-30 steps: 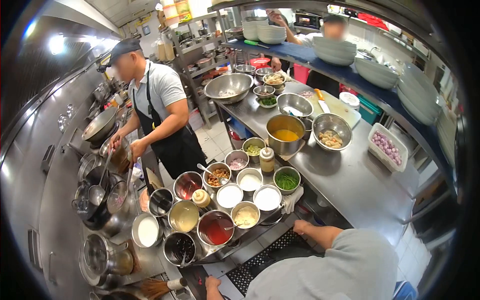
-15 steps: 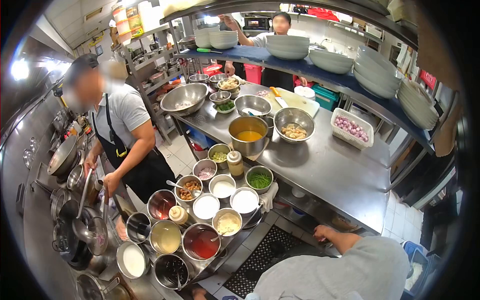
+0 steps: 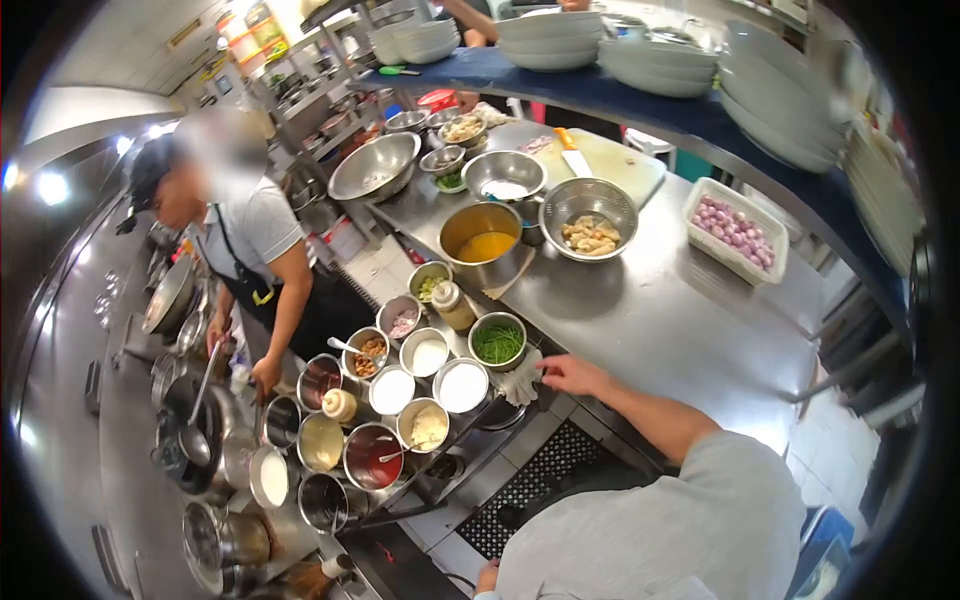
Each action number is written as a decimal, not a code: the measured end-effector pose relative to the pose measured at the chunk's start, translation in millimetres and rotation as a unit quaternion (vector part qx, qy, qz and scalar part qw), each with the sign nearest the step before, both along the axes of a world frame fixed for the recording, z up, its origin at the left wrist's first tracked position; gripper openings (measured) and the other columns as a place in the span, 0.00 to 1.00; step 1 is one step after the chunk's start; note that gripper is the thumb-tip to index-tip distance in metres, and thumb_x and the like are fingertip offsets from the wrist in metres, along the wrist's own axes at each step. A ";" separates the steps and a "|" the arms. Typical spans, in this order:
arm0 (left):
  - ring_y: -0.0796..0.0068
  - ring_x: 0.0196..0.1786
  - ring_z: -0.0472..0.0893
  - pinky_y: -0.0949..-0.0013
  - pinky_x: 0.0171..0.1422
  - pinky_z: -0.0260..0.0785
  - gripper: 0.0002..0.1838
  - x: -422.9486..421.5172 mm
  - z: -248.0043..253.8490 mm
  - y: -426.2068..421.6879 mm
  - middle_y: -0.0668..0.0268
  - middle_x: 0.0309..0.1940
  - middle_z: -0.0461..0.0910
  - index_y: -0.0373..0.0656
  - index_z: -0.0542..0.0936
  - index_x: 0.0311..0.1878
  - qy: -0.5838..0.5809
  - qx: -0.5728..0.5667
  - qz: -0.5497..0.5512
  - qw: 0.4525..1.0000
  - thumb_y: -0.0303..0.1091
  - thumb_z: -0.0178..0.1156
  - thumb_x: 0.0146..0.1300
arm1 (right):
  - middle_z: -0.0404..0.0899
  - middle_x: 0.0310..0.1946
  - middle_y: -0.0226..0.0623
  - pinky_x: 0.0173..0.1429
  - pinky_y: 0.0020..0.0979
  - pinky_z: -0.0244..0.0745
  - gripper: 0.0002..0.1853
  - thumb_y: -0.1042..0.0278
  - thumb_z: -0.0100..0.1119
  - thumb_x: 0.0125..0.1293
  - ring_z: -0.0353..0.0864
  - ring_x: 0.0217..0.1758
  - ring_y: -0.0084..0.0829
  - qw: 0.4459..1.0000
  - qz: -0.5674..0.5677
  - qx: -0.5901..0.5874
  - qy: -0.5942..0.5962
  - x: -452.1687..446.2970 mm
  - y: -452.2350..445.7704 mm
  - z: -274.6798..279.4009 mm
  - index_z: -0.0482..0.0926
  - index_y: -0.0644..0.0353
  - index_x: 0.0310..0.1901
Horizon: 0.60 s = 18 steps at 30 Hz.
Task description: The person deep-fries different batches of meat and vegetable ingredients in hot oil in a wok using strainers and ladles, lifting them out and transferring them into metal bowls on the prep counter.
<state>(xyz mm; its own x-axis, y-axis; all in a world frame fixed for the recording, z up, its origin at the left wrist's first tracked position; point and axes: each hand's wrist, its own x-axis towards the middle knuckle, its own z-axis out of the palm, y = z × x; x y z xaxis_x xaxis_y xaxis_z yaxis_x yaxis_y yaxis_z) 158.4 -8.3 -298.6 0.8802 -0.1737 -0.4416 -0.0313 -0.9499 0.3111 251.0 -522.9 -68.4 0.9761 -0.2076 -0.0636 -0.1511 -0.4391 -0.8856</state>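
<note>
With the right hand point(image 3: 575, 374) loosely open and seemingly empty, its fingertips reach just beside a cloth point(image 3: 521, 384), near the greens point(image 3: 498, 343); the left hand's point(image 3: 488, 575) grip is unclear.

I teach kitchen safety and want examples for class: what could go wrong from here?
The right hand is close to the cloth beside the bowl of greens; a tug might jostle that bowl. The pot of red sauce stands crowded among others, so a bump could spill it. The orange-handled knife lies bare on the cutting board, so a careless reach might mean a cut.
</note>
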 end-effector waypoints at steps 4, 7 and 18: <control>0.52 0.41 0.80 0.58 0.46 0.72 0.20 -63.4 22.6 -24.9 0.51 0.38 0.80 0.40 0.80 0.39 0.119 0.010 0.055 0.991 0.46 0.63 0.49 | 0.80 0.27 0.32 0.34 0.25 0.72 0.13 0.67 0.58 0.61 0.76 0.29 0.19 0.993 -0.062 0.038 -0.097 28.3 -26.5 -15.2 0.79 0.65 0.44; 0.54 0.41 0.81 0.59 0.46 0.72 0.20 -122.1 47.6 13.6 0.54 0.36 0.82 0.40 0.81 0.40 0.150 0.017 0.106 0.983 0.48 0.63 0.52 | 0.79 0.24 0.34 0.32 0.24 0.70 0.11 0.66 0.59 0.59 0.73 0.25 0.20 0.985 -0.098 0.070 -0.123 33.9 -29.7 -29.6 0.80 0.65 0.38; 0.48 0.56 0.68 0.53 0.57 0.63 0.22 -116.8 375.6 99.6 0.44 0.56 0.66 0.39 0.74 0.49 -0.306 0.395 0.495 0.711 0.34 0.62 0.48 | 0.69 0.22 0.23 0.25 0.17 0.56 0.10 0.64 0.53 0.67 0.62 0.23 0.13 0.985 -0.039 0.091 -0.139 52.5 -52.1 -81.2 0.79 0.61 0.41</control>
